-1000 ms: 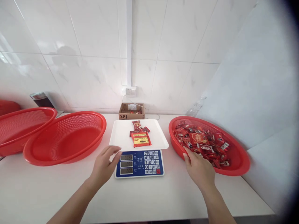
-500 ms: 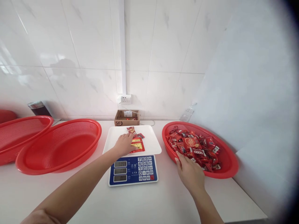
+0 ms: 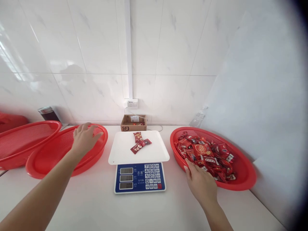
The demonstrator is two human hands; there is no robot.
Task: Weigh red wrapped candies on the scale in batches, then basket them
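Note:
My left hand [image 3: 85, 138] is over the near red basket on the left [image 3: 36, 165], fingers spread and nothing visible in them. That hand and forearm hide part of the basket's inside. At the right, my right hand [image 3: 201, 182] grips the near rim of another red basket [image 3: 247, 179], its thumb on the outer side. A heap of red-wrapped sweets [image 3: 204, 155] fills much of this basket. Between my hands stands a digital scale [image 3: 141, 178] with a white pan [image 3: 122, 149]. Three small wrapped sweets [image 3: 137, 147] lie touching on the pan.
Behind the scale is a small cardboard box [image 3: 133, 127] with a few wrapped items. Another red basket [image 3: 19, 144] overlaps at far left, near a dark jar with a silver lid [image 3: 47, 113]. A clear plastic item [image 3: 198, 118] leans by the right wall.
My left hand has moved left from the scale pan to above the left basket. The larger red-and-yellow packet is gone from the pan. My right hand stays at the right basket's rim.

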